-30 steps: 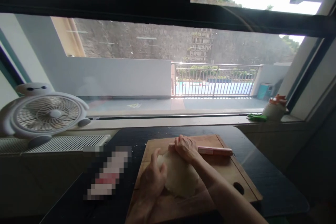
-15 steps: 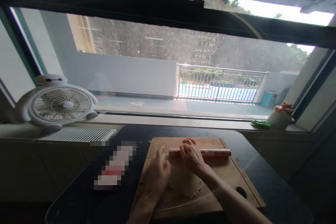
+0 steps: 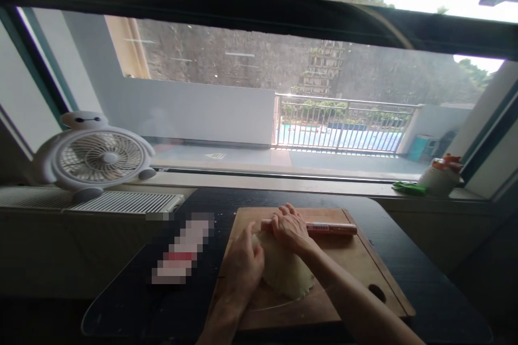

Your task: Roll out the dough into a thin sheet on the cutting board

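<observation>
On a wooden cutting board lies a flat, pale sheet of dough with an uneven near edge. My right hand is closed over the left part of a reddish rolling pin, which lies crosswise at the dough's far edge. Part of the pin and of the dough is hidden under that hand and forearm. My left hand lies at the left edge of the dough, touching it, with thumb and index finger apart. Its other fingers are mostly out of sight.
The board rests on a dark table. A blurred-out item lies left of it. A white fan stands on a radiator. On the windowsill are a green item and a white pot.
My right hand has moved slightly forward over the rolling pin. The dough's near edge looks rounder now. My left hand stays at the dough's left side; the whole view has shifted a little.
</observation>
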### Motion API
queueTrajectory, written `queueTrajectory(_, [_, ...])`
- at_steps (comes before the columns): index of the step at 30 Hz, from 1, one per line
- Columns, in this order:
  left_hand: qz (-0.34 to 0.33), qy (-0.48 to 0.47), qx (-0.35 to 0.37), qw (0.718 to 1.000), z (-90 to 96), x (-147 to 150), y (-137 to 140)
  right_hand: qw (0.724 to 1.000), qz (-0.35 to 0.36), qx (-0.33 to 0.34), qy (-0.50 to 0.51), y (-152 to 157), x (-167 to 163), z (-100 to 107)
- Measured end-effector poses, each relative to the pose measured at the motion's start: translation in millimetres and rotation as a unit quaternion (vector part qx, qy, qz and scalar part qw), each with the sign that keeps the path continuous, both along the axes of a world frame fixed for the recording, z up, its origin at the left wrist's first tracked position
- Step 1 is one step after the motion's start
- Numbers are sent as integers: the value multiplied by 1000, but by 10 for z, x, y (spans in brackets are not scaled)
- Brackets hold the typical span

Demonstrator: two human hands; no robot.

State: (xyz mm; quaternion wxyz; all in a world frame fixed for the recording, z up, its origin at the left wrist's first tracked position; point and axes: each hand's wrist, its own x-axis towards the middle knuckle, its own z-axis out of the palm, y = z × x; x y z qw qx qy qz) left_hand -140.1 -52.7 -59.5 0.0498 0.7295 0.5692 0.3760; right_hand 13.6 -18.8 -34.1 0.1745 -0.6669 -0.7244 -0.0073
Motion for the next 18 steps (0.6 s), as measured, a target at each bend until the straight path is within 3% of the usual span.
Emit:
queueTrajectory(4, [2, 3, 0, 1000, 13, -3, -3, 1000, 20, 8, -5, -174, 37, -7])
queueTrajectory(12, [5, 16, -5, 1000, 27, -6, 10, 997, -51, -55, -9, 339, 30, 132])
queueTrajectory(18, [-11, -4, -30, 999, 40, -13, 18, 1000, -2, 17, 0, -33, 56, 22])
